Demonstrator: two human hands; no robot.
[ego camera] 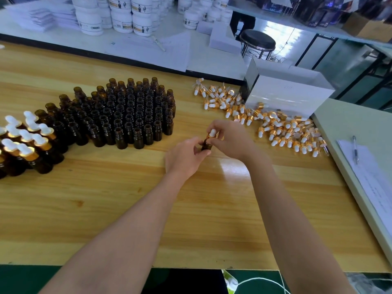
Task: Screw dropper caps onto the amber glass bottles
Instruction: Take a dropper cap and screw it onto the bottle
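Observation:
My left hand (186, 157) grips a small amber glass bottle (206, 144) at the middle of the wooden table (127, 198). My right hand (230, 140) pinches a dropper cap (212, 133) with a white bulb and gold collar, seated on that bottle's neck. A block of several uncapped amber bottles (127, 115) stands to the left. Further left, several capped bottles (23, 143) stand together. A heap of loose dropper caps (275, 124) lies to the right of my hands.
A white box (290, 92) stands behind the cap heap. At the right lie a pale board (347, 132), papers (373, 179) and a pen (355, 148). White jars (123, 15) and a black stool (257, 42) are beyond the table's far edge.

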